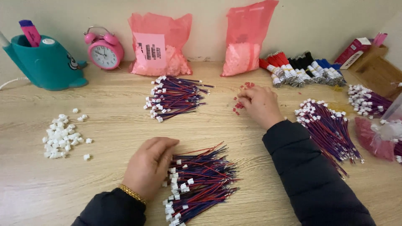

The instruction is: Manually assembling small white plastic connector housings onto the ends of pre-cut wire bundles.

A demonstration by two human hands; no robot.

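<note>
My left hand (pixel 148 165) rests palm down on the left edge of a near pile of red and blue wires with white connectors (pixel 201 180); its fingers touch the connector ends. My right hand (pixel 260 104) lies farther back, its fingertips on a small scatter of red connector pieces (pixel 239 105). Whether it pinches one I cannot tell. A second pile of wired connectors (pixel 176 97) lies behind the near one.
Loose white connectors (pixel 60 136) lie at left. A teal holder (pixel 46 65), a pink alarm clock (pixel 105 51) and two pink bags (pixel 161 44) stand along the wall. More wire piles (pixel 331 127), bundled wires (pixel 301 69) and a bag (pixel 383 134) fill the right.
</note>
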